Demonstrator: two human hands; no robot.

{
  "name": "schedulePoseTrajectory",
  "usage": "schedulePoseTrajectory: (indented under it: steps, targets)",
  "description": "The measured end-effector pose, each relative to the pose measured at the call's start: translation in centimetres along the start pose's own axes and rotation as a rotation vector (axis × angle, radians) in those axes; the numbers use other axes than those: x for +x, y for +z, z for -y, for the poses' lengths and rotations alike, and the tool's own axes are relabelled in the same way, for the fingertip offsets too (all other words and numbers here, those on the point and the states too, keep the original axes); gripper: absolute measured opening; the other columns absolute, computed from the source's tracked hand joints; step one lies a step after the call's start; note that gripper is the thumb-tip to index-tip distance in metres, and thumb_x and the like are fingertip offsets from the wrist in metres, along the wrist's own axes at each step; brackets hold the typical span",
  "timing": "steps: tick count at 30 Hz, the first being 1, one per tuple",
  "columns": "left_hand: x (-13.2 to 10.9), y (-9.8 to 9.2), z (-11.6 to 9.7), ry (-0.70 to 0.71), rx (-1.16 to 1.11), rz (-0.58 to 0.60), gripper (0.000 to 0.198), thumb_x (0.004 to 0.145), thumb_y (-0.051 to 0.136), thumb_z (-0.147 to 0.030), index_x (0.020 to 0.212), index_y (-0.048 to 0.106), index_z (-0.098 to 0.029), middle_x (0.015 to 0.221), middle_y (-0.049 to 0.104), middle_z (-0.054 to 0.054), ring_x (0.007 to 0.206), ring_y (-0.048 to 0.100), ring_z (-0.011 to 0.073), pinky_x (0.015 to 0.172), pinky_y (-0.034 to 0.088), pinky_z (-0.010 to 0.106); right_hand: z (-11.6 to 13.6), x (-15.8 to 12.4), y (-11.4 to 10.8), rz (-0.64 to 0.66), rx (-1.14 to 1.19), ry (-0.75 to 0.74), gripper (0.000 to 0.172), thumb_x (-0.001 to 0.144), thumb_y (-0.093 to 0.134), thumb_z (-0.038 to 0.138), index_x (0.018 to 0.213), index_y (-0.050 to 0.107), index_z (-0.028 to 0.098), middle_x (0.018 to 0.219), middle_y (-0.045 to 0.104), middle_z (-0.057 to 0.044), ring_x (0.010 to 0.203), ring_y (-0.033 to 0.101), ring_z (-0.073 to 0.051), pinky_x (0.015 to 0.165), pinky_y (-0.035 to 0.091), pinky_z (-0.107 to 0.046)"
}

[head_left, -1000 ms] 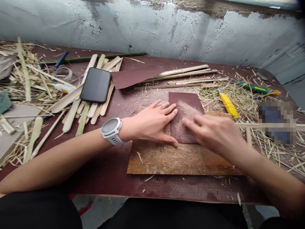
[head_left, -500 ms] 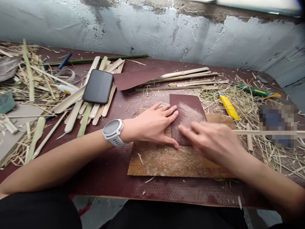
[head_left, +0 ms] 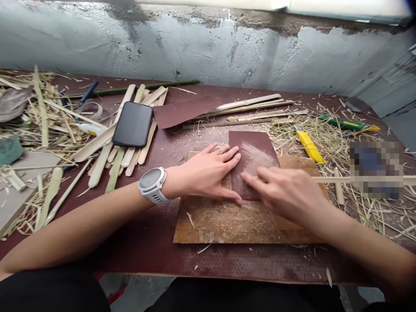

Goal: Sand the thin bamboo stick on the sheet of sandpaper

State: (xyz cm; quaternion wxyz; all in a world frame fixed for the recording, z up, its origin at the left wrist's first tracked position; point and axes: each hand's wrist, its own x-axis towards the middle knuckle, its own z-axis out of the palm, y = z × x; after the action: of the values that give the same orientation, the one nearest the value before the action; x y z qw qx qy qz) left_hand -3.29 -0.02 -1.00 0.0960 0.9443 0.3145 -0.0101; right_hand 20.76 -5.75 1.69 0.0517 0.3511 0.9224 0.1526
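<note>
A dark brown sheet of sandpaper (head_left: 256, 151) lies on a worn wooden board (head_left: 234, 221) on the maroon table. My left hand (head_left: 208, 173), with a white watch (head_left: 152, 184) on its wrist, lies flat with fingers spread on the sheet's left edge and presses it down. My right hand (head_left: 286, 190) rests on the sheet's lower right part with its fingers closed over a thin bamboo stick (head_left: 334, 178), which runs out to the right. A pale dusty streak marks the sandpaper above my right fingers.
A black phone (head_left: 133, 124) lies on several bamboo slats (head_left: 100, 156) at the left. A second sandpaper sheet (head_left: 182, 112) and long strips lie behind. A yellow utility knife (head_left: 308, 145) and a green tool (head_left: 344, 123) sit among shavings at the right. A grey wall backs the table.
My right hand has slid to the left along the sandpaper with the stick. My left hand has stayed flat in place. The view has tilted a little.
</note>
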Motion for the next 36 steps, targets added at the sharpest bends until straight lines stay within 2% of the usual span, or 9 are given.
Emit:
schedulePoseTrajectory:
  steps: [3,8,11,13,18,23,27,32,36]
  targets:
    - [0.0,0.1,0.0,0.001,-0.002,0.003,0.117,0.088,0.05,-0.091,0.164,0.033,-0.005,0.172,0.023,0.025,0.16,0.028,0.0426,0.133,0.017,0.056,-0.2,0.0,0.0,0.017,-0.044,0.082,0.033,0.103,0.052,0.014,0.128,0.073,0.018,0.095,0.073,-0.009,0.072,0.064,-0.018,0.058,0.024,-0.032]
    - [0.0,0.1,0.1,0.008,0.003,0.016,0.116,0.088,0.05,-0.091,0.164,0.033,-0.005,0.173,0.022,0.024,0.16,0.028,0.0427,0.133,0.019,0.055,0.2,-0.3,-0.1,0.042,0.143,-0.068,0.031,0.101,0.057,0.02,0.127,0.074,0.025,0.089,0.071,-0.004,0.07,0.062,-0.016,0.056,0.019,-0.032]
    - [0.0,0.1,0.1,0.003,-0.002,0.009,0.118,0.088,0.048,-0.092,0.165,0.031,-0.004,0.172,0.023,0.024,0.16,0.028,0.0427,0.133,0.019,0.055,-0.6,-0.1,0.3,0.065,0.145,0.045,0.032,0.101,0.059,0.026,0.129,0.073,0.031,0.087,0.071,-0.001,0.066,0.059,-0.014,0.056,0.016,-0.031]
    - [0.0,0.2,0.1,0.001,-0.009,0.005,0.117,0.088,0.049,-0.092,0.165,0.032,-0.005,0.172,0.023,0.024,0.161,0.028,0.0428,0.133,0.018,0.056,-0.9,-0.1,0.3,0.041,0.061,0.119,0.034,0.101,0.058,0.021,0.13,0.073,0.026,0.092,0.072,-0.004,0.069,0.061,-0.016,0.057,0.018,-0.032]
    - [0.0,0.2,0.1,0.012,-0.004,0.006,0.116,0.088,0.05,-0.091,0.165,0.032,-0.005,0.173,0.022,0.024,0.16,0.028,0.0439,0.132,0.02,0.057,-0.1,-0.4,0.0,0.026,0.161,-0.066,0.034,0.099,0.057,0.017,0.128,0.072,0.026,0.088,0.069,-0.001,0.07,0.062,-0.016,0.058,0.021,-0.033]
    - [0.0,0.1,0.1,0.007,-0.011,-0.005,0.116,0.088,0.051,-0.091,0.164,0.034,-0.005,0.172,0.023,0.024,0.16,0.029,0.0431,0.132,0.02,0.056,-0.9,0.0,0.4,-0.006,0.126,0.096,0.025,0.102,0.055,0.021,0.117,0.074,0.025,0.084,0.07,-0.001,0.069,0.06,-0.014,0.059,0.021,-0.032]
    - [0.1,0.1,0.1,0.011,-0.009,0.001,0.117,0.087,0.052,-0.091,0.164,0.034,-0.005,0.172,0.022,0.024,0.16,0.029,0.0442,0.132,0.021,0.058,-0.8,-0.2,0.3,0.037,0.206,-0.027,0.022,0.099,0.059,0.019,0.115,0.073,0.025,0.083,0.068,0.0,0.068,0.06,-0.014,0.057,0.02,-0.032]
    - [0.1,0.0,-0.1,0.002,0.003,0.007,0.117,0.088,0.05,-0.091,0.165,0.033,-0.004,0.172,0.022,0.024,0.16,0.028,0.0433,0.132,0.019,0.057,-0.9,0.0,0.2,0.021,0.06,0.11,0.024,0.103,0.054,0.021,0.117,0.074,0.024,0.086,0.07,-0.003,0.068,0.061,-0.016,0.058,0.017,-0.032]
    - [0.0,0.1,0.0,0.001,0.017,0.005,0.115,0.089,0.05,-0.091,0.164,0.034,-0.005,0.172,0.023,0.023,0.16,0.029,0.0428,0.132,0.019,0.056,-0.7,0.0,0.2,0.058,0.145,-0.031,0.023,0.102,0.057,0.02,0.118,0.073,0.022,0.089,0.071,-0.003,0.071,0.062,-0.016,0.058,0.018,-0.033]
